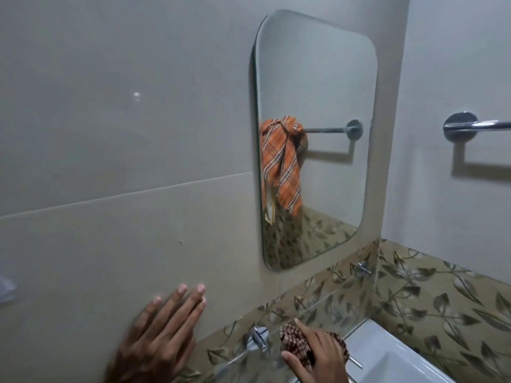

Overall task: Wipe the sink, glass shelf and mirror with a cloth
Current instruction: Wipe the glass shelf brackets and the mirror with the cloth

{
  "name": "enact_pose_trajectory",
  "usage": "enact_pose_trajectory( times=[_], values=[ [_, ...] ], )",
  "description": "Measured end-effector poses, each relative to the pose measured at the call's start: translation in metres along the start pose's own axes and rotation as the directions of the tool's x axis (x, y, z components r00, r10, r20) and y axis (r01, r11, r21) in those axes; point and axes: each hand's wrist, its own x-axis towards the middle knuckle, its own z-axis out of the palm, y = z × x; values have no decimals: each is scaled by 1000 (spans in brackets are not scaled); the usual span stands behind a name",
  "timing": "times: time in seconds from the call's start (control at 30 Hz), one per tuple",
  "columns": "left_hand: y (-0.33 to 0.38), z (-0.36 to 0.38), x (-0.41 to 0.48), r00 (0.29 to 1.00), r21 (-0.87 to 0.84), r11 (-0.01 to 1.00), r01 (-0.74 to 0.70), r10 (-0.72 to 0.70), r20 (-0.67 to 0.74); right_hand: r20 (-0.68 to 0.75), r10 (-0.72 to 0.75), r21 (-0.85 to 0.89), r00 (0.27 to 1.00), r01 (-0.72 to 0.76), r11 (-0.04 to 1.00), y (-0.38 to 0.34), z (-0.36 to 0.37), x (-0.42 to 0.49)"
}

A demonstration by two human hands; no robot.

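Note:
A rounded rectangular mirror hangs on the beige wall. Below it a clear glass shelf runs along the leaf-patterned tile band, held by chrome brackets. The white sink shows at the bottom right. My right hand is shut on a brown checked cloth and presses it onto the shelf near the left bracket. My left hand is flat on the wall to the left, fingers spread, holding nothing.
A chrome towel rail is fixed to the right side wall. The mirror reflects an orange checked towel hanging on a rail. A second shelf bracket sits near the corner.

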Motion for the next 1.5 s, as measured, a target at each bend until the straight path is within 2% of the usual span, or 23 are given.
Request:
enact_pose_trajectory(
  times=[0.03, 0.07, 0.13, 0.17, 0.2, 0.23, 0.27, 0.3, 0.37, 0.47, 0.5, 0.53, 0.67, 0.77, 0.83, 0.9, 0.97, 1.03, 1.1, 1.17, 1.23, 1.37, 1.5],
  values=[
    [-1, -1, -3, 1000, -9, 1000, 3, -3, 9, -34, -18, -8, 999, 18, 1000, 7, 5, 1],
    [-2, -2, -1, 1000, -26, 1000, 7, -7, 10, -52, 52, 42, 997, -50, 998, 5, 10, 10],
    [-2, -5, 3, 998, -111, 992, 60, -60, 2, -138, 119, 190, 983, -92, 978, 9, 8, 5],
    [0, -5, 8, 996, -156, 984, 90, -93, -13, -216, 92, 220, 972, -43, 975, 8, 8, 3],
    [2, -6, 14, 991, -198, 973, 118, -127, -32, -56, 56, 293, 997, -37, 955, 11, -4, 5],
    [4, -8, 23, 985, -238, 961, 144, -162, -57, -49, -10, 198, 999, 20, 980, 20, -9, 15],
    [5, -8, 34, 979, -274, 949, 158, -188, -84, 107, -50, 105, 993, 39, 994, 19, -13, 22],
    [6, -9, 46, 974, -303, 939, 165, -204, -103, 138, -102, -8, 985, 104, 995, 23, -15, 23],
    [9, -14, 72, 971, -346, 923, 170, -216, -99, 90, -96, 17, 991, 95, 995, 35, -16, 25],
    [3, -25, 118, 965, -396, 898, 192, -246, -89, 189, 23, 198, 982, -62, 978, 15, -30, 50],
    [1, -28, 135, 960, -405, 891, 206, -265, -94, 162, 63, 272, 985, -106, 956, 12, -39, 61],
    [-1, -32, 152, 954, -411, 885, 221, -284, -99, 119, 127, 352, 985, -162, 922, 2, -55, 71],
    [-16, -39, 219, 941, -401, 881, 252, -320, -112, -70, 211, 632, 975, -120, 765, -43, -103, 117],
    [-35, -44, 265, 934, -363, 894, 264, -331, -136, -133, 402, 911, 906, -48, 410, -72, -136, 159],
    [-52, -45, 291, 923, -342, 893, 292, -356, -143, -251, 500, 954, 829, 125, 272, -92, -156, 185],
    [-68, -45, 313, 911, -318, 889, 328, -388, -144, -392, 511, 919, 765, 307, 246, -115, -170, 204],
    [-79, -41, 326, 901, -299, 885, 356, -410, -143, -538, 407, 839, 738, 425, 339, -134, -173, 218],
    [-86, -36, 332, 897, -279, 884, 374, -421, -133, -614, 240, 755, 752, 472, 454, -149, -166, 228],
    [-88, -30, 331, 910, -224, 906, 358, -393, -136, -674, -5, 589, 738, 542, 600, -155, -149, 236],
    [-89, -26, 327, 935, -135, 942, 308, -326, -141, -707, -275, 298, 652, 626, 721, -157, -129, 238],
    [-90, -24, 325, 951, -63, 961, 268, -275, -142, -682, -437, 91, 586, 662, 744, -157, -109, 235],
    [-91, -21, 325, 957, -32, 967, 254, -256, -138, -630, -549, -96, 548, 647, 756, -153, -81, 244],
    [-91, -20, 326, 955, -39, 965, 258, -260, -140, -634, -574, -172, 519, 629, 758, -155, -89, 266]
  ],
)
